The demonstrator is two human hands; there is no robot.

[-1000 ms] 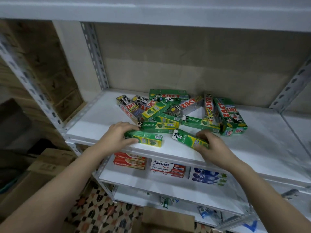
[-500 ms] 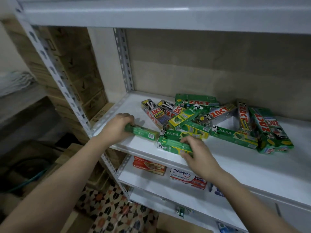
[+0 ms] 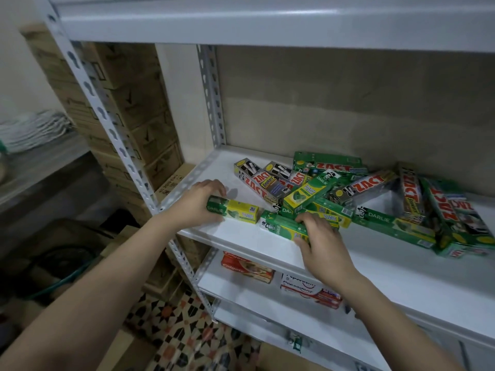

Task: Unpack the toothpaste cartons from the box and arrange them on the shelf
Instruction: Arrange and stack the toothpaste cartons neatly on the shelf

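Observation:
A loose heap of toothpaste cartons (image 3: 375, 191), green Darlie and grey-and-red Zact ones, lies across the white shelf (image 3: 257, 245). My left hand (image 3: 198, 204) grips a green-and-yellow Darlie carton (image 3: 238, 211) flat on the shelf near its left front corner. To its right my right hand (image 3: 321, 242) presses on a second green Darlie carton (image 3: 281, 227) at the front of the heap. The two held cartons lie almost end to end, a small gap between them.
The shelf below holds red Colgate cartons (image 3: 246, 266) and Pepsodent cartons (image 3: 308, 289). A perforated white upright (image 3: 112, 129) stands at the left front corner. Stacked brown cardboard boxes (image 3: 134, 111) fill the space to the left. Patterned floor tiles (image 3: 187, 330) show underneath.
My view has swung left. My left hand has slid its Darlie carton toward the shelf's left front corner, and my right hand has brought its carton left, up beside it.

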